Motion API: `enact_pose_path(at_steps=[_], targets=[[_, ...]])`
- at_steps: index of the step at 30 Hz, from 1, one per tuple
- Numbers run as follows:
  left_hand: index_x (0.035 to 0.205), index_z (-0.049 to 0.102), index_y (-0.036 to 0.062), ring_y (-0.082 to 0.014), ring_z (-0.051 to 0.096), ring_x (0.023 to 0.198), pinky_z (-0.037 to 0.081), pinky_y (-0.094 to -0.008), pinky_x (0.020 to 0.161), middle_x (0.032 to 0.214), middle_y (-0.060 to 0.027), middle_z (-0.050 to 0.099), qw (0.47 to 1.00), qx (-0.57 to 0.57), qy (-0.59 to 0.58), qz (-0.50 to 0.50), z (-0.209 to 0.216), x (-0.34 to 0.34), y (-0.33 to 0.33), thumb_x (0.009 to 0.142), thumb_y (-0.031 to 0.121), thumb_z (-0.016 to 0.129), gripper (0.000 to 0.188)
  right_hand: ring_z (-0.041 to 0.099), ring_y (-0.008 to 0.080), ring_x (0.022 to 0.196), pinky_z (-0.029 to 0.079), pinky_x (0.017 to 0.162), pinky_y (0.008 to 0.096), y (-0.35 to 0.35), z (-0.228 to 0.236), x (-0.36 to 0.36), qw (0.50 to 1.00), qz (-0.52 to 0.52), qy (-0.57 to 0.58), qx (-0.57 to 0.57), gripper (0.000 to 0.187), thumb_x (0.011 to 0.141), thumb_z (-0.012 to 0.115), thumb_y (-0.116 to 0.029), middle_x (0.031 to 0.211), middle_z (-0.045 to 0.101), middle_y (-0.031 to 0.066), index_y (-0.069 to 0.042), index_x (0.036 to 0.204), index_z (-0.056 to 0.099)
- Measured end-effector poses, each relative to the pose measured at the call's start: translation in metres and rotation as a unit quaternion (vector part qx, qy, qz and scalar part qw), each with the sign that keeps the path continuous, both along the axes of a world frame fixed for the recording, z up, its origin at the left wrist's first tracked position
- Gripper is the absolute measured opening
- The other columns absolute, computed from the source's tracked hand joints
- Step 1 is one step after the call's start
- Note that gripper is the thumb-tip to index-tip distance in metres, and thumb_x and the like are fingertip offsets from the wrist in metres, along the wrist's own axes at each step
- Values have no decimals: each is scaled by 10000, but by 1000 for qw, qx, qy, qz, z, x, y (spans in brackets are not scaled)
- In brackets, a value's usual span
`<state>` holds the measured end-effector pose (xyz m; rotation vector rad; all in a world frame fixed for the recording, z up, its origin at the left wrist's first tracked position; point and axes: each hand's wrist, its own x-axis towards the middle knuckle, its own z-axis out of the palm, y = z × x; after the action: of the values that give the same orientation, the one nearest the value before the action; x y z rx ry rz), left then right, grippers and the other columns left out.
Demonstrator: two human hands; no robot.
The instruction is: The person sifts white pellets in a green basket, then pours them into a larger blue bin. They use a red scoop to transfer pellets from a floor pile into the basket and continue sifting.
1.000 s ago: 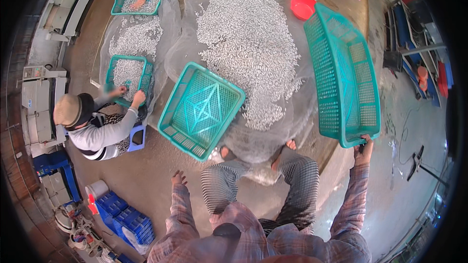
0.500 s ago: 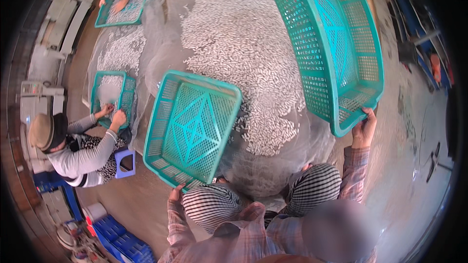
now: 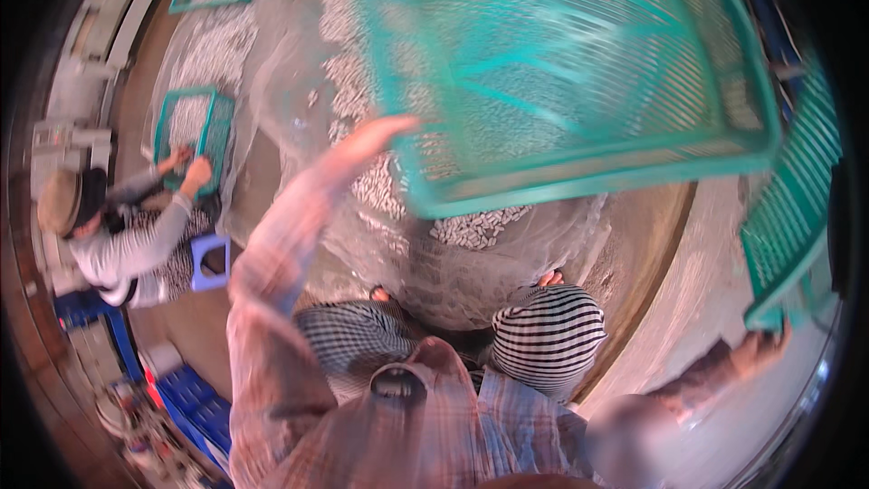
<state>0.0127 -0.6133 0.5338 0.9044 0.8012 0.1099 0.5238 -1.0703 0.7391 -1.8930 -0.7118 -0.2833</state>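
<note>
My left hand (image 3: 371, 139), blurred by motion, is at the left rim of a green plastic mesh basket (image 3: 579, 195), its fingers over the edge. This basket is tilted above the pile of small white oblong pieces (image 3: 348, 81), hiding much of it. Out to the far right, my right hand (image 3: 765, 350) is closed on the lower rim of a second green mesh basket (image 3: 797, 208), which is tipped up on its side. The pile lies on a sheet of thin translucent netting (image 3: 434, 276) in front of my knees.
On the left a person in a cap (image 3: 136, 235) sits on a purple stool (image 3: 210, 263), hands at a green basket (image 3: 217, 140) of white pieces. Farther back, another person's hands are at a similar basket (image 3: 213, 4). Blue crates (image 3: 195, 403) stand lower left; machines (image 3: 77, 136) line the left side.
My left hand has carried its basket up and to the right, over the pile. My right hand has swung the other basket outward to the far right. The view has shifted slightly.
</note>
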Motion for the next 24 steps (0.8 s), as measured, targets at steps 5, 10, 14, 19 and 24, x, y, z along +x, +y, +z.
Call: enact_pose_path(at_steps=[5,10,14,19,24], targets=[[1153,578,7,-252,648,852,548,-388,669,1009,-130,654,994,-2,-90,66,-9,246,-144,761,161,668,431,579,313,999,485,866,445,-113,80,41,976,-94,-184,-64,494,803,652,-34,1103,586,221,48,1253,467],[1467,210,123,-254,661,817,571,-338,534,1073,-166,611,995,-72,-56,-41,-28,360,-263,750,172,677,857,575,342,940,448,832,568,-172,98,118,957,-72,-276,-55,668,794,699,-244,1071,574,216,25,1320,387],[1466,262,173,-273,643,962,559,-373,748,1129,-167,619,979,63,-147,-125,-39,360,-272,754,297,721,856,566,354,961,375,879,629,-201,84,163,971,-1,-234,-48,850,776,719,-426,1136,536,221,-8,1385,298],[1342,504,191,-243,613,1064,469,-352,931,1154,-67,655,905,337,-94,-243,-56,234,-127,776,423,712,646,557,277,1067,462,929,396,14,11,43,944,238,-103,-206,476,856,604,-125,1181,552,210,85,1259,462],[1250,589,169,-264,616,1065,470,-374,942,1176,-92,641,834,460,271,-140,-67,24,-52,790,270,607,472,446,280,1255,329,1061,373,219,-100,-60,863,453,154,-163,486,824,393,144,1330,465,188,34,1296,421]])
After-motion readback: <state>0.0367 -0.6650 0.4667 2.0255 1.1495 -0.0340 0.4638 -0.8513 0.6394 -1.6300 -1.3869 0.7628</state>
